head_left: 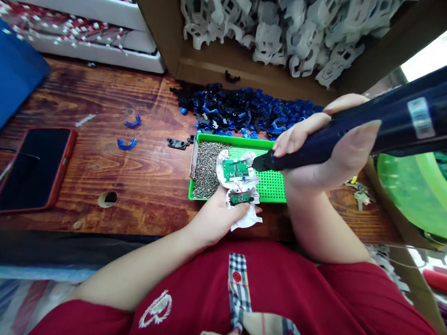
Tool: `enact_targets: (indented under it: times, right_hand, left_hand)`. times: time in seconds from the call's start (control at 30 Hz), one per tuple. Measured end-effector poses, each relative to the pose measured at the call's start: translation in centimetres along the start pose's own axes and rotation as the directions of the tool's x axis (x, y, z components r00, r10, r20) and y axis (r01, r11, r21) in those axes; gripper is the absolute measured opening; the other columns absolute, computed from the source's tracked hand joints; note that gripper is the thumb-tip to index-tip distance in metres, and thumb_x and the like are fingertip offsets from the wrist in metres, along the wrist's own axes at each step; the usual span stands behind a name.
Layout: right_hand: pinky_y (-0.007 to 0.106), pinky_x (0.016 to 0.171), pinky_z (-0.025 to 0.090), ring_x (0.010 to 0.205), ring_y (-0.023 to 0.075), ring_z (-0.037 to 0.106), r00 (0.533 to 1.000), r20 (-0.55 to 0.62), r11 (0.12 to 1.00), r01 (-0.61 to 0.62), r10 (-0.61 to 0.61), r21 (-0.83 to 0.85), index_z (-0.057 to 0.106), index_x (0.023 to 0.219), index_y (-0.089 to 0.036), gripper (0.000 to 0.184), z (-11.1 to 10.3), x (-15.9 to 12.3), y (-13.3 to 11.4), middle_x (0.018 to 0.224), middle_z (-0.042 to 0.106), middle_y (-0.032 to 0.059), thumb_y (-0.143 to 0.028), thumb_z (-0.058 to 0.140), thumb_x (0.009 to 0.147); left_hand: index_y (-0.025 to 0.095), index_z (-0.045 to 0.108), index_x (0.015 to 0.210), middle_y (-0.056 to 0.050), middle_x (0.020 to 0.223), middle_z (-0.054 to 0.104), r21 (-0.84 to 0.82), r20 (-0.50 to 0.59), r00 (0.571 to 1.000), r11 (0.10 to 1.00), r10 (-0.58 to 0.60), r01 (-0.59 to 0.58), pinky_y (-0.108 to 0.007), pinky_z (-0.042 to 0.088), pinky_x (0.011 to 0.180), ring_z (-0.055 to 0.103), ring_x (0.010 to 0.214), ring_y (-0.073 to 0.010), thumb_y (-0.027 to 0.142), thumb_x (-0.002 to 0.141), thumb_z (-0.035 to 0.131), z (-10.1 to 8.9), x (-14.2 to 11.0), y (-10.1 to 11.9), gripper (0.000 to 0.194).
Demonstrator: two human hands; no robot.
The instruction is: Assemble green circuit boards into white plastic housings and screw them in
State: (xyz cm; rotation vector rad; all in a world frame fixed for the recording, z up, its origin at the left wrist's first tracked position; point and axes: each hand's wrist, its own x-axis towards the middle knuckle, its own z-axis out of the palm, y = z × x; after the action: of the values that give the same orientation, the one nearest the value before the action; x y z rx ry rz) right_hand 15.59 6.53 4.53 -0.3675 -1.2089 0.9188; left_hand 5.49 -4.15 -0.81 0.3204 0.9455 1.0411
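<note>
My left hand (pixel 215 216) grips a white plastic housing (pixel 241 188) fitted with green circuit boards, holding it over the near edge of a green tray (pixel 271 185). My right hand (pixel 321 152) is wrapped around a dark blue electric screwdriver (pixel 379 128), whose tip touches the upper circuit board (pixel 235 169). A heap of small silver screws (pixel 205 167) fills the tray's left part.
A pile of blue and black plastic clips (pixel 241 111) lies behind the tray. A cardboard box of white housings (pixel 275 30) stands at the back. A red-cased phone (pixel 34 167) lies at left, a green bowl (pixel 420 193) and keys (pixel 359 192) at right.
</note>
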Motion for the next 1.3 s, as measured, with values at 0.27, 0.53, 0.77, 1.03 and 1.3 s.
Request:
enact_targets:
  times: [0.27, 0.53, 0.77, 1.03, 1.3]
  right_hand:
    - [0.023, 0.034, 0.032, 0.036, 0.0083, 0.043, 0.996, -0.082, 0.975, 0.023, -0.042, -0.221, 0.046, 0.088, -0.024, 0.025, -2.4, 1.2, 2.6, 0.050, 0.042, -0.0070, -0.049, 0.051, 0.087]
    - [0.021, 0.037, 0.036, 0.039, 0.0075, 0.045, 0.999, -0.024, 0.951, -0.053, 0.047, -0.305, 0.048, 0.086, -0.023, 0.024, -3.2, 0.2, 4.1, 0.051, 0.045, -0.0081, -0.046, 0.057, 0.083]
    - [0.018, 0.037, 0.037, 0.041, 0.0053, 0.046, 0.999, -0.051, 0.964, -0.023, 0.009, -0.263, 0.050, 0.083, -0.022, 0.022, -3.0, 0.2, 4.7, 0.055, 0.044, -0.0081, -0.041, 0.061, 0.081]
    - [0.019, 0.038, 0.038, 0.039, 0.0063, 0.045, 0.999, -0.048, 0.963, -0.018, 0.005, -0.268, 0.049, 0.083, -0.022, 0.020, -3.2, 0.1, 5.1, 0.053, 0.044, -0.0079, -0.038, 0.060, 0.082]
    - [0.021, 0.034, 0.035, 0.036, 0.0083, 0.042, 0.971, -0.205, 0.965, 0.071, -0.124, -0.251, 0.053, 0.080, -0.022, 0.019, -1.3, 1.1, -0.3, 0.048, 0.040, -0.0055, -0.036, 0.044, 0.090]
  left_hand:
    - [0.015, 0.059, 0.100, -0.003, 0.090, 0.069, -0.051, -0.030, 0.999, 0.999, 0.011, -0.012, -0.033, 0.054, 0.078, 0.070, 0.081, -0.0218, 0.011, 0.064, 0.074, 0.4, -0.4, 1.2, 0.039]
    - [0.015, 0.060, 0.102, -0.005, 0.094, 0.070, -0.054, -0.036, 0.999, 0.998, 0.010, -0.012, -0.036, 0.053, 0.082, 0.069, 0.085, -0.0237, 0.010, 0.064, 0.073, 0.3, -0.6, 1.6, 0.041]
    - [0.014, 0.061, 0.100, -0.005, 0.090, 0.071, -0.078, -0.010, 0.999, 0.996, 0.034, -0.035, -0.037, 0.052, 0.085, 0.070, 0.081, -0.0230, 0.010, 0.064, 0.072, 0.1, -0.5, 1.4, 0.038]
    - [0.014, 0.060, 0.097, -0.003, 0.089, 0.070, -0.111, -0.006, 0.999, 0.993, 0.033, -0.033, -0.029, 0.054, 0.073, 0.070, 0.080, -0.0216, 0.009, 0.066, 0.071, 0.0, -0.3, 1.1, 0.033]
    - [0.013, 0.061, 0.092, -0.006, 0.096, 0.070, -0.108, -0.001, 0.999, 0.993, 0.043, -0.043, -0.035, 0.053, 0.079, 0.070, 0.079, -0.0218, 0.006, 0.067, 0.067, 0.2, -0.1, 1.2, 0.027]
